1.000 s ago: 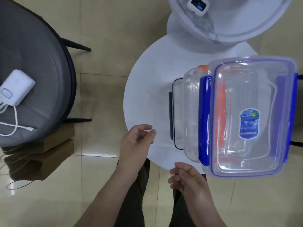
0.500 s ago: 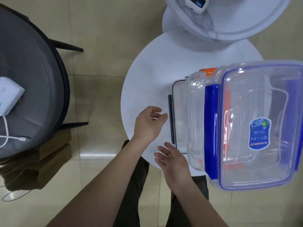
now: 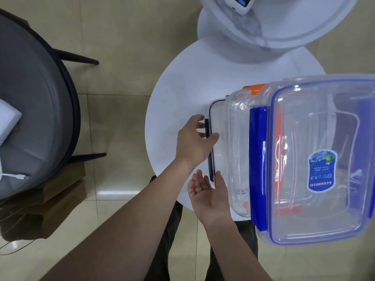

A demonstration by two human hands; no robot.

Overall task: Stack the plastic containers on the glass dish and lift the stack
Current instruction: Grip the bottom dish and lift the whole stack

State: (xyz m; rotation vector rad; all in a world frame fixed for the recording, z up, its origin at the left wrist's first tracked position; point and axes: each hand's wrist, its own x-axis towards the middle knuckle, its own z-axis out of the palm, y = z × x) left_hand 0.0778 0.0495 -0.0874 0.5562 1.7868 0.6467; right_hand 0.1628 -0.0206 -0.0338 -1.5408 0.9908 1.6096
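Note:
A stack stands on the round white table point(image 3: 182, 82). At the bottom is the glass dish point(image 3: 218, 118) with a dark rim and a dark clip on its left side. On it sits a clear plastic container with orange clips point(image 3: 239, 142), and on top a clear container with blue clips and a blue label point(image 3: 316, 159). My left hand point(image 3: 194, 138) is at the dish's left edge, its fingers touching the rim and clip. My right hand point(image 3: 209, 191) is palm up with fingers apart at the dish's near left corner, holding nothing.
A grey round chair point(image 3: 36, 110) with a white device and cable on its seat stands at the left. A white fan-like appliance point(image 3: 274, 21) rises behind the table. A brown cardboard box point(image 3: 46, 199) lies on the tiled floor under the chair.
Both hands moved forward from my lap to the left edge of the glass dish. The left hand now touches its rim. The stack has not shifted on the table.

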